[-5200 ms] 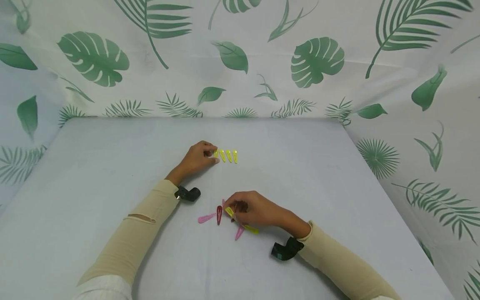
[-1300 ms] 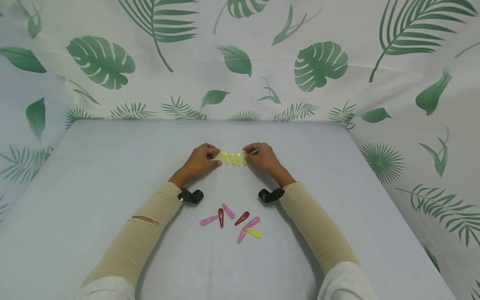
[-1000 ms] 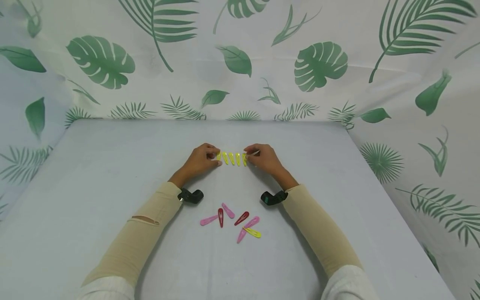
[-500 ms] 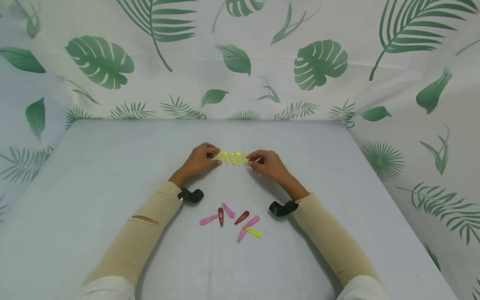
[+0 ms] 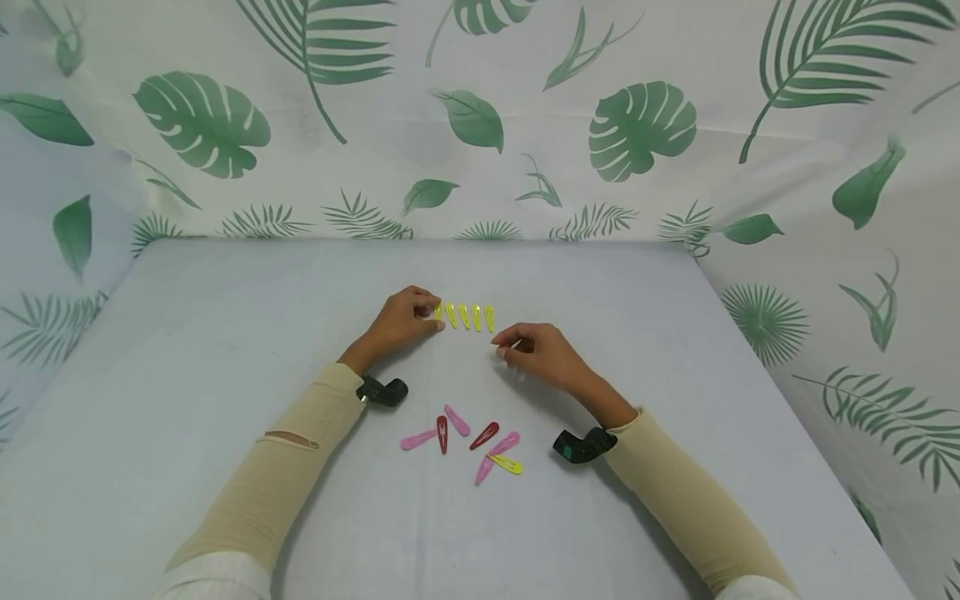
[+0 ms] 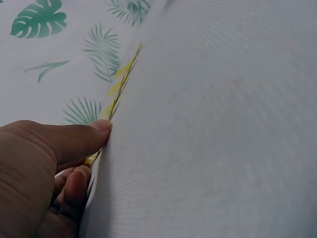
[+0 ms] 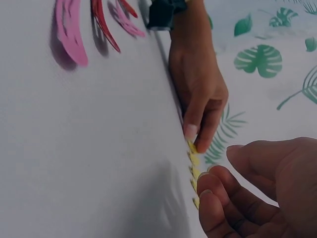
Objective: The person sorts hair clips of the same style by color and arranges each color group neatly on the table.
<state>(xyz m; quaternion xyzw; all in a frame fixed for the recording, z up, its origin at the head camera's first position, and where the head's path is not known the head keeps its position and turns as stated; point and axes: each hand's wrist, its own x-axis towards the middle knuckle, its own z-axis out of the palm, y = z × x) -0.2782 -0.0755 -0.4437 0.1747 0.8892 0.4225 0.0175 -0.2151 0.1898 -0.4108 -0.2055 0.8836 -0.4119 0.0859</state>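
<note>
Several yellow snap hair clips (image 5: 464, 317) lie side by side in a row on the white table. My left hand (image 5: 401, 318) holds the leftmost clip (image 5: 438, 312) by its ends between thumb and finger; the left wrist view shows the thumb (image 6: 81, 139) at that clip. Just below the right end of the row hovers my right hand (image 5: 551, 354), its fingers loosely bent with nothing between them. The rightmost yellow clip (image 5: 490, 318) lies free of it. In the right wrist view a gap shows between the right thumb (image 7: 262, 156) and fingertips.
Nearer the body lies a loose scatter of clips: a red clip (image 5: 442, 435) beside a pink clip (image 5: 418, 440), another red clip (image 5: 484, 436), and a yellow clip (image 5: 510, 466) crossing pink ones. A leaf-print cloth (image 5: 465, 158) hangs behind the table.
My right hand brought a yellow clip from the scatter to the row's right end, let it go and drew back toward the body. The left hand stays at the leftmost clip.
</note>
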